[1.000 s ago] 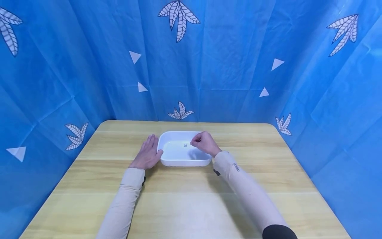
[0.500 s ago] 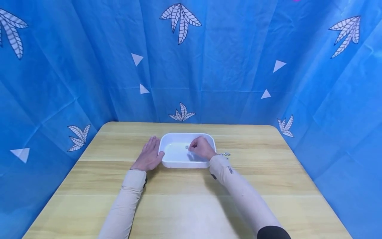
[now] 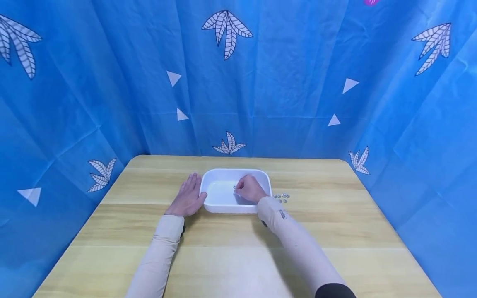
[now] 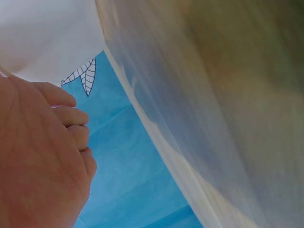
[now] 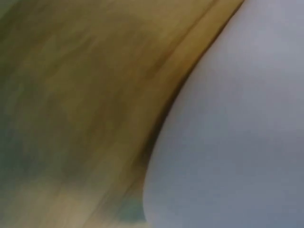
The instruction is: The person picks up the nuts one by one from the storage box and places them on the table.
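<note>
A white rectangular tray (image 3: 238,209) stands on the wooden table. My left hand (image 3: 188,198) lies at its left side with fingers straight and the thumb over the rim. The left wrist view shows that hand's palm (image 4: 42,156) beside the white tray wall (image 4: 52,38). My right hand (image 3: 251,190) reaches into the tray, fingers curled and fingertips pinched together at a small silver metal nut (image 3: 234,186), which they partly cover. Several similar nuts (image 3: 284,195) lie on the table right of the tray. The right wrist view has only the tray wall (image 5: 228,133) and table.
The light wooden table (image 3: 231,256) runs around the tray on all sides. A blue curtain (image 3: 283,95) with white leaf and triangle prints hangs behind and at both sides. My right forearm crosses the tray's near right corner.
My right hand has moved slightly left and towards me inside the tray, its fingertips coming down to the nut. The nuts at the right have come into view. The left hand stays put.
</note>
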Tool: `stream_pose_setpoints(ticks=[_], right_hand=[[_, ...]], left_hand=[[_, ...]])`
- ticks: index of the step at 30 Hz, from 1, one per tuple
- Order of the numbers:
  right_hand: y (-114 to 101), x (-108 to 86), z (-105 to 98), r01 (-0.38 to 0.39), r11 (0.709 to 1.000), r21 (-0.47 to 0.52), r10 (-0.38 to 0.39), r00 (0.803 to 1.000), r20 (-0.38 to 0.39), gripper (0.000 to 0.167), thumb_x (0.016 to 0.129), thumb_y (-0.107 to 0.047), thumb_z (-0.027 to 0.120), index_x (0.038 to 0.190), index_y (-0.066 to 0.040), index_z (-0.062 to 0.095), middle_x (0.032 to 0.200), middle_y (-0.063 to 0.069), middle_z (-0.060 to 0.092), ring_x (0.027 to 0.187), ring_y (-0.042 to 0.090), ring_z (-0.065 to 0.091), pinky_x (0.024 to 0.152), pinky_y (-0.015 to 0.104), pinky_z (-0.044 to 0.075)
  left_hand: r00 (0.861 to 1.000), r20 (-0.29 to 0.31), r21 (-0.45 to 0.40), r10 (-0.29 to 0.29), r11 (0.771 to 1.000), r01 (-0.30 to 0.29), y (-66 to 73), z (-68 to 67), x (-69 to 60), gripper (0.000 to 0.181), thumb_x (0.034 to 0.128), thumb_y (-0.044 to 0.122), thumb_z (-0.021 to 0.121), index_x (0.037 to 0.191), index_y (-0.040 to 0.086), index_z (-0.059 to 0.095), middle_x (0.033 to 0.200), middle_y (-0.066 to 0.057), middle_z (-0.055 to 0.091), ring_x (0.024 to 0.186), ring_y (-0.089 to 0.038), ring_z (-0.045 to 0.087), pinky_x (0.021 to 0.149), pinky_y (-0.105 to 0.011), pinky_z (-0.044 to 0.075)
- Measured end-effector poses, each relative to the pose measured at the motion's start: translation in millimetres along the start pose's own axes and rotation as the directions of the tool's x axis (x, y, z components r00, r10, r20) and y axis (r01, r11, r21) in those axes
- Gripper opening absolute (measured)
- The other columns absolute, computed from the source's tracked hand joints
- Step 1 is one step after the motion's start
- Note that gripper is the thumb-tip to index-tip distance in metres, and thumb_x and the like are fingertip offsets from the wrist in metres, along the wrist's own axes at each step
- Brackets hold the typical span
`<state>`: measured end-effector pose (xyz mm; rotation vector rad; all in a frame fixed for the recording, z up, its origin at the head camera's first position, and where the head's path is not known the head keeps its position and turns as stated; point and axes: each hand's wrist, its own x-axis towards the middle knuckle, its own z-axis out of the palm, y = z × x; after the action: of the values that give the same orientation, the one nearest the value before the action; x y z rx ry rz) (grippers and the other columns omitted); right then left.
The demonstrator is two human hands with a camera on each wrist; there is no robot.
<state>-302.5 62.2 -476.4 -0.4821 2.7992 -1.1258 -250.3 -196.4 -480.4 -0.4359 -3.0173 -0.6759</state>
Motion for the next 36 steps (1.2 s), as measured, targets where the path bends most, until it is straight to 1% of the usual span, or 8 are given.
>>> stream_pose_setpoints(ticks=[6, 12, 15, 19, 23, 26, 30, 36], right_hand=[[0.8, 2.4, 4.2, 0.023, 0.998, -0.054, -0.021, 1.000, 0.023, 0.008, 0.086, -0.007, 0.080, 0.090, -0.002, 0.075, 0.087, 0.008, 0.076, 0.080, 0.015, 0.066, 0.080, 0.029, 0.057], [2.5, 2.7, 6.3, 0.000, 0.996, -0.087, 0.006, 0.998, 0.059, 0.029, 0.090, -0.009, 0.077, 0.117, -0.001, 0.070, 0.095, 0.011, 0.075, 0.083, 0.016, 0.066, 0.079, 0.028, 0.056], [2.5, 2.4, 6.4, 0.045, 0.993, -0.110, -0.035, 0.995, 0.096, 0.034, 0.093, -0.009, 0.073, 0.125, 0.000, 0.070, 0.090, 0.011, 0.076, 0.077, 0.014, 0.064, 0.071, 0.024, 0.054], [1.8, 2.3, 4.3, 0.126, 0.984, -0.123, -0.113, 0.987, 0.115, 0.030, 0.093, -0.006, 0.072, 0.123, 0.000, 0.074, 0.084, 0.011, 0.077, 0.069, 0.011, 0.060, 0.063, 0.021, 0.048], [1.4, 2.5, 2.6, 0.136, 0.983, -0.120, -0.124, 0.987, 0.101, 0.023, 0.092, -0.004, 0.073, 0.114, 0.000, 0.077, 0.091, 0.012, 0.078, 0.075, 0.013, 0.063, 0.070, 0.024, 0.053], [1.1, 2.4, 1.7, 0.104, 0.989, -0.107, -0.096, 0.992, 0.075, 0.023, 0.091, -0.004, 0.073, 0.113, 0.004, 0.074, 0.097, 0.015, 0.077, 0.085, 0.019, 0.069, 0.082, 0.031, 0.059], [0.5, 2.0, 0.9, 0.060, 0.994, -0.088, -0.056, 0.998, 0.042, 0.019, 0.092, -0.002, 0.071, 0.109, 0.005, 0.073, 0.101, 0.018, 0.076, 0.095, 0.027, 0.072, 0.091, 0.040, 0.060], [1.4, 1.7, 4.4, 0.010, 0.997, -0.081, -0.007, 0.999, 0.046, 0.007, 0.093, -0.005, 0.071, 0.097, 0.000, 0.074, 0.099, 0.012, 0.074, 0.095, 0.024, 0.068, 0.093, 0.040, 0.059]], left_hand=[[1.000, 0.008, 0.009, -0.004, 1.000, 0.004, 0.6, -2.1, -0.8, 0.072, 0.1068, 0.032, 0.037, 0.160, -0.011, 0.016, 0.172, -0.029, 0.008, 0.162, -0.044, 0.005, 0.132, -0.059, 0.011], [1.000, 0.007, 0.013, -0.007, 1.000, 0.007, 0.8, -0.4, -2.0, 0.072, 0.1067, 0.032, 0.037, 0.160, -0.011, 0.015, 0.172, -0.029, 0.008, 0.161, -0.045, 0.005, 0.132, -0.059, 0.011], [1.000, 0.003, 0.017, -0.008, 1.000, 0.008, 0.4, 0.0, -2.3, 0.072, 0.1065, 0.032, 0.037, 0.160, -0.011, 0.016, 0.172, -0.029, 0.009, 0.161, -0.045, 0.006, 0.132, -0.059, 0.012], [1.000, -0.001, 0.012, -0.011, 1.000, 0.011, 0.5, -0.2, -1.4, 0.072, 0.1065, 0.032, 0.037, 0.160, -0.011, 0.017, 0.172, -0.028, 0.008, 0.162, -0.044, 0.005, 0.132, -0.060, 0.012], [1.000, -0.002, 0.005, -0.009, 1.000, 0.009, 1.4, -0.7, -0.1, 0.072, 0.1063, 0.032, 0.037, 0.160, -0.011, 0.017, 0.172, -0.028, 0.008, 0.162, -0.044, 0.005, 0.132, -0.060, 0.011], [1.000, -0.004, 0.007, -0.008, 1.000, 0.008, 2.0, -0.8, 1.4, 0.072, 0.1065, 0.032, 0.037, 0.160, -0.011, 0.017, 0.172, -0.028, 0.009, 0.162, -0.044, 0.005, 0.132, -0.059, 0.011], [1.000, -0.006, 0.011, -0.007, 1.000, 0.007, 2.5, -1.1, 2.7, 0.072, 0.1068, 0.032, 0.037, 0.161, -0.010, 0.016, 0.172, -0.028, 0.009, 0.162, -0.044, 0.005, 0.132, -0.059, 0.011], [1.000, -0.019, 0.010, 0.001, 1.000, 0.000, 0.6, 1.2, 0.4, 0.071, 0.1065, 0.031, 0.037, 0.160, -0.011, 0.017, 0.172, -0.029, 0.011, 0.161, -0.045, 0.006, 0.132, -0.059, 0.012]])
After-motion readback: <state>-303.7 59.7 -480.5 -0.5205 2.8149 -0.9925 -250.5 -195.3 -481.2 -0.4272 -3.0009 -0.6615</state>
